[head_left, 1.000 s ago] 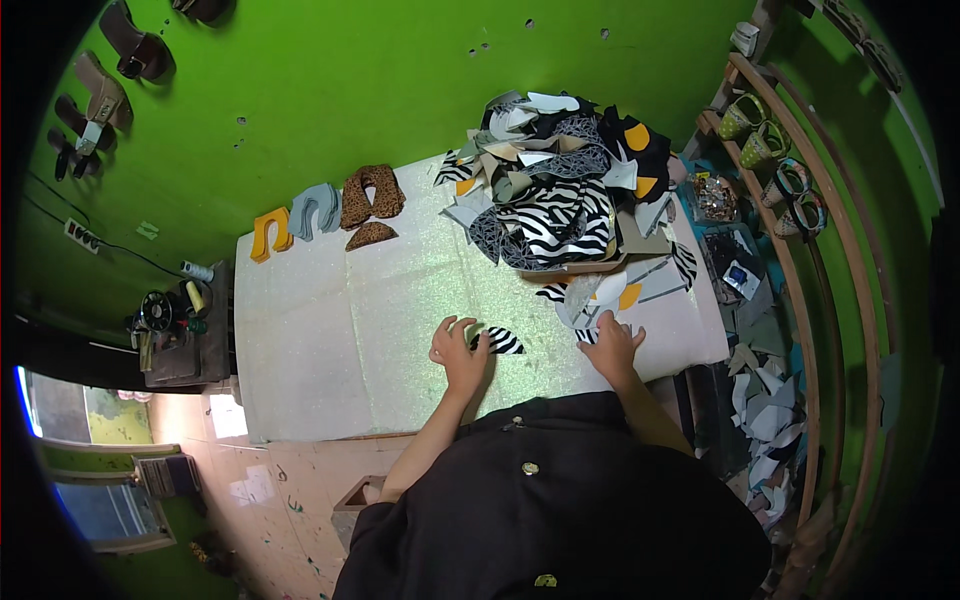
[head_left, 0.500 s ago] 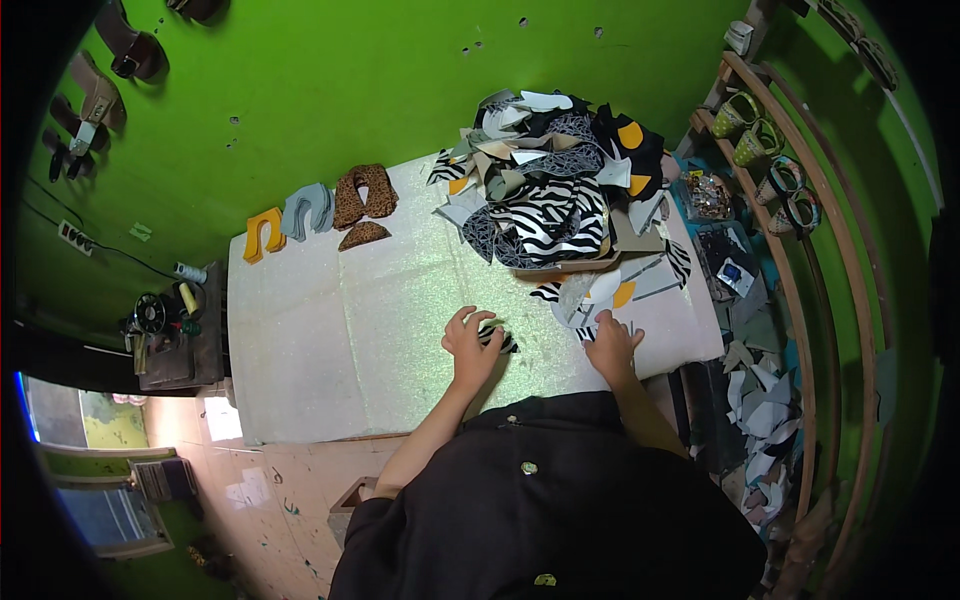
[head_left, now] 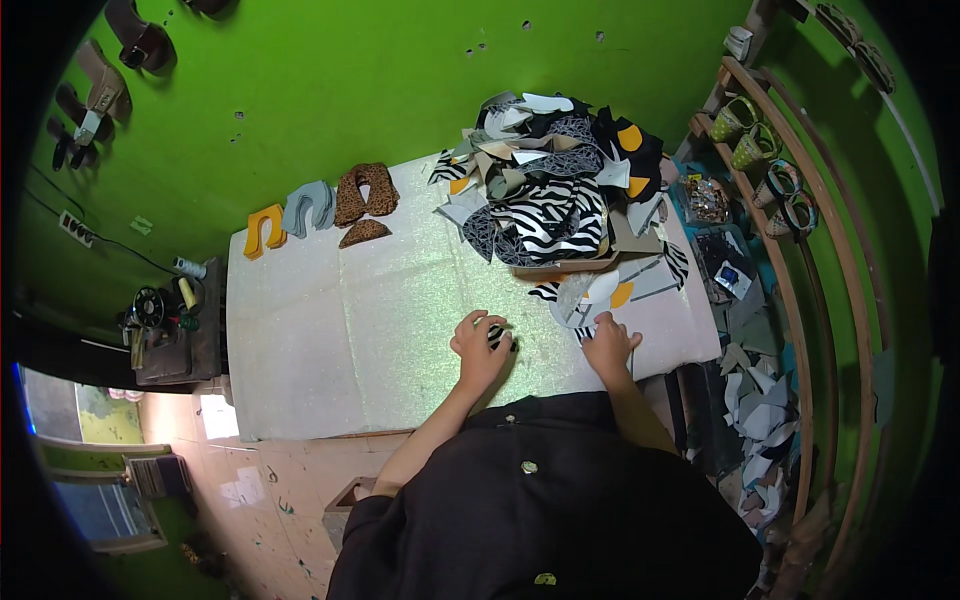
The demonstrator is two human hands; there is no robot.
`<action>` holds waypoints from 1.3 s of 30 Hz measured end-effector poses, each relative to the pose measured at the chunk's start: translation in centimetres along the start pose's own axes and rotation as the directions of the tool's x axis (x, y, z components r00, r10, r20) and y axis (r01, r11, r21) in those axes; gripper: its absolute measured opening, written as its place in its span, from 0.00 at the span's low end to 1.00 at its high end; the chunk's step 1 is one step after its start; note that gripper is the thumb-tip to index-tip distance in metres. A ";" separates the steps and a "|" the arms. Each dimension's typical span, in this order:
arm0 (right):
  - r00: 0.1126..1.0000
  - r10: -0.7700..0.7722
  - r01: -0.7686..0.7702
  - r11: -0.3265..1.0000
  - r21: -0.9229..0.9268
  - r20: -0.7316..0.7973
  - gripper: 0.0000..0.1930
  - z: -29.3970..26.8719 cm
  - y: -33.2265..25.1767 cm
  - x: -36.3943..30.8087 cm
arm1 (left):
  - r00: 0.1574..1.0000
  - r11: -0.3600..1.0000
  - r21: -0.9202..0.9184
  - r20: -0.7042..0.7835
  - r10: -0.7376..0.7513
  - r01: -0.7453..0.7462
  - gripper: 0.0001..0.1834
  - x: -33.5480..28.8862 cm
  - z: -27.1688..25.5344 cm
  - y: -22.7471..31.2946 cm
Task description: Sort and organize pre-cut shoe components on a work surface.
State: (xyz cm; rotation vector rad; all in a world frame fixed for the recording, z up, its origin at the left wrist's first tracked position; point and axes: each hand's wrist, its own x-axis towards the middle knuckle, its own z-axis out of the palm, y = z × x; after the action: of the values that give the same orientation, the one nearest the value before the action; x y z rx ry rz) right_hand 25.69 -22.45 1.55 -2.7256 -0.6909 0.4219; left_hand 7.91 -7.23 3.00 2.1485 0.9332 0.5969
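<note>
On the pale shiny tabletop [head_left: 400, 330], my left hand [head_left: 478, 350] is closed with curled fingers around a small zebra-print cut piece [head_left: 497, 338], which shows in part between thumb and fingers. My right hand [head_left: 608, 352] rests on the table farther right, fingers bent and apart, with nothing visible gripped. Its left edge meets another zebra-print scrap [head_left: 583, 335]. Just beyond it lie a white rounded piece [head_left: 602, 289] and a yellow one [head_left: 622, 294].
A carton [head_left: 570, 266] heaped with patterned offcuts [head_left: 550, 215] stands at the back. Yellow [head_left: 264, 232], grey-blue [head_left: 308, 208] and leopard-print [head_left: 366, 194] curved pieces lie back left. A wooden rack [head_left: 790, 240] with sandals rises at the right, beside scraps [head_left: 765, 410].
My left hand has shifted slightly and closed further over the zebra-print piece, so less of it shows. My right hand stays nearly in place.
</note>
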 end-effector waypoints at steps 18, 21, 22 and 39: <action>0.968 -0.246 0.228 0.944 0.239 0.048 0.18 0.5 4.0 1.6 | 0.998 1.000 0.002 0.058 -0.001 0.001 0.15 0.3 0.0 0.2; 0.960 -0.279 0.265 0.914 0.308 0.002 0.16 0.6 4.3 2.3 | 0.999 1.000 0.007 0.038 0.015 -0.015 0.14 0.5 0.1 0.3; 0.966 -0.251 0.209 0.895 0.393 0.059 0.16 0.5 4.6 3.0 | 0.999 1.000 -0.001 0.044 0.011 -0.011 0.14 0.6 0.1 0.4; 0.904 -0.383 -0.119 0.200 0.973 0.189 0.10 -0.9 -7.8 -0.9 | 0.783 0.665 -0.565 0.620 -0.046 0.487 0.15 1.5 -1.8 2.5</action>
State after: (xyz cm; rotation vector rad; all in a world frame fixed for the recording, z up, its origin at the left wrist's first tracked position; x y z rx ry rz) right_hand 21.99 -16.50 5.29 -1.2747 -0.4539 0.9854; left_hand 8.76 -6.57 6.27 1.2969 0.5437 0.0866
